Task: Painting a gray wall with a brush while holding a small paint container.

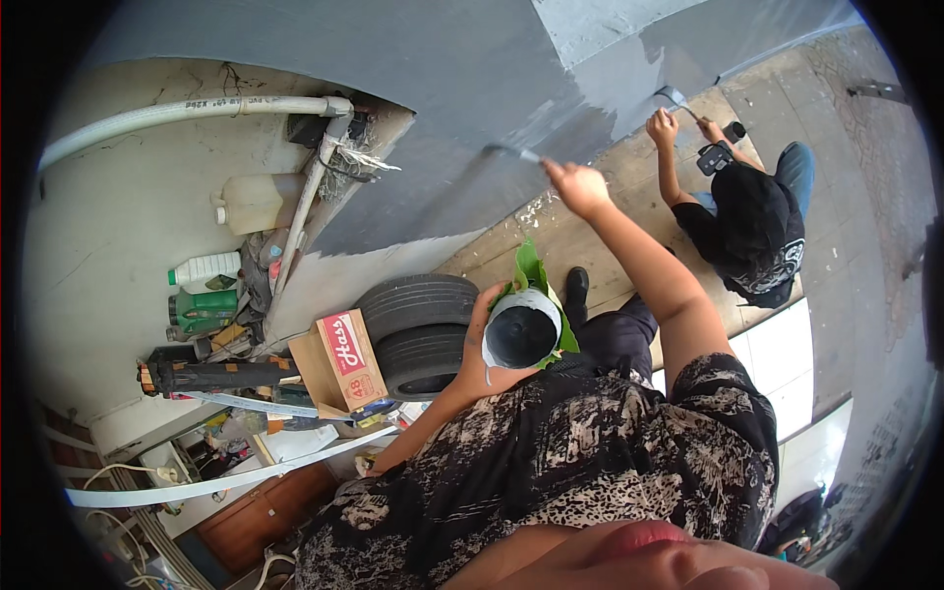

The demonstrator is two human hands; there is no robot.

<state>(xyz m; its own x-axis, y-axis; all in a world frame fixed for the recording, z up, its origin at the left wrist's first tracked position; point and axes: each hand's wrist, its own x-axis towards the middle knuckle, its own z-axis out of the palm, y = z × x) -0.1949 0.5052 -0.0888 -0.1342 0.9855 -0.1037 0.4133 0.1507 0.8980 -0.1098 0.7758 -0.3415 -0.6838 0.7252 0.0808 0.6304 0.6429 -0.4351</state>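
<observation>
My left hand point(484, 359) is wrapped round a round, pale paint container point(488, 339) with dark grey paint point(521, 334) inside. Large green leaves point(531, 264) stick out around the container's side, partly under my fingers. Stretched out ahead, my right hand point(582, 189) is closed on the handle of a paintbrush point(526, 154). Its dark head is smeared by motion close to the grey wall point(433, 128); whether it touches, I cannot tell. Dark grey paint covers much of this wall, with a paler strip along its lower part.
At the right a crouching person point(757, 216) in black holds a paint roller point(672, 95) at the wall. Two stacked tyres point(418, 305) and a cardboard box point(339, 364) stand left of my left hand. Further left are a white pipe point(197, 110), a jerrycan point(261, 202) and bottles point(206, 310).
</observation>
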